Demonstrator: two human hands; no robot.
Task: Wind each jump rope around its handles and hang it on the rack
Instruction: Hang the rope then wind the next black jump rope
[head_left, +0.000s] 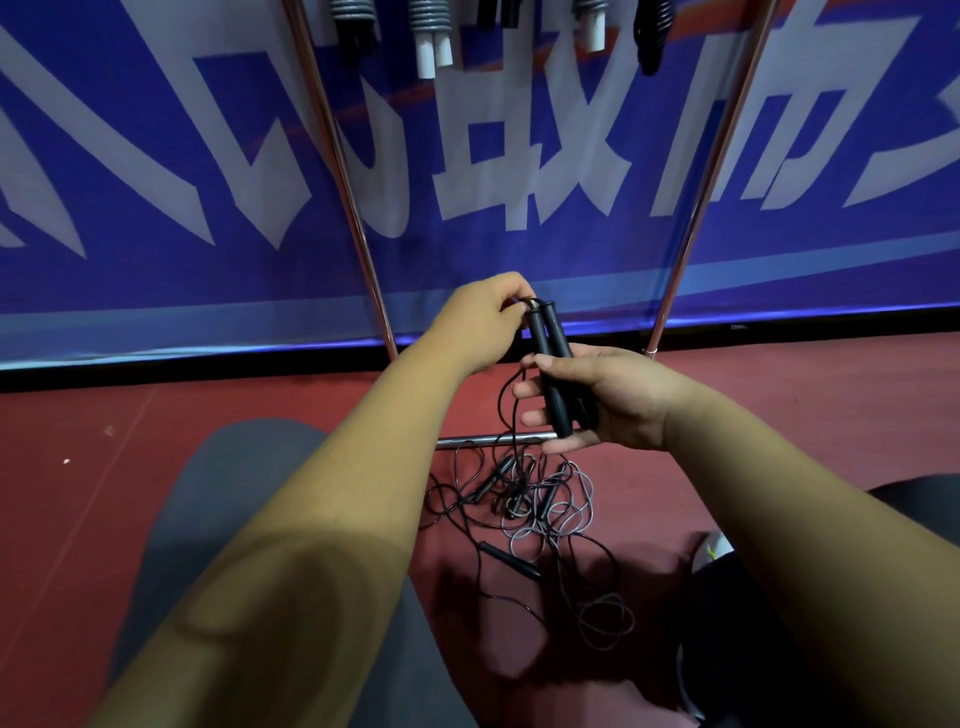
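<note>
My right hand (608, 397) grips two black jump rope handles (551, 358) held side by side, upright. At their top end my left hand (480, 327) pinches the thin black cord. The cord (514, 410) hangs from the handles down to a tangled pile of loose ropes (524, 499) on the red floor, with several black handles lying in it. Above, wound ropes (434, 36) with white and black handles hang from the metal rack (343, 171).
The rack's two slanted chrome legs (706, 187) frame the space, joined by a low floor bar (478, 440). Behind stands a blue banner (156, 156) with white characters. My grey-clad knee (249, 493) is at lower left, and a shoe (719, 551) at lower right.
</note>
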